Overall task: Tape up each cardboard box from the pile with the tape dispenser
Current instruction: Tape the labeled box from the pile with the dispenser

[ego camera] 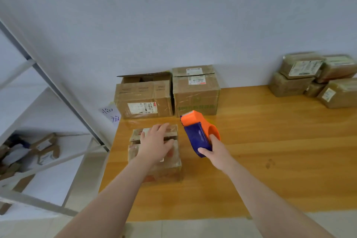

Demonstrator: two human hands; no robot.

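Note:
A small cardboard box point(170, 166) lies on the wooden table point(270, 150) near its left edge, with a gap between its top flaps. My left hand point(156, 145) rests flat on top of it, fingers spread over the flaps. To the right of the box my right hand point(214, 152) grips the blue and orange tape dispenser point(199, 131), held just above the table with its orange front end pointing away from me. Two larger boxes stand at the back against the wall: an open-topped box point(144, 98) and a taped box point(196, 91).
A pile of several wrapped parcels point(316, 79) sits at the table's far right corner. Left of the table a white metal shelf rack point(48, 121) holds small packages point(44, 149) on a lower shelf. A handwritten paper note point(111, 115) hangs by the table's left back corner.

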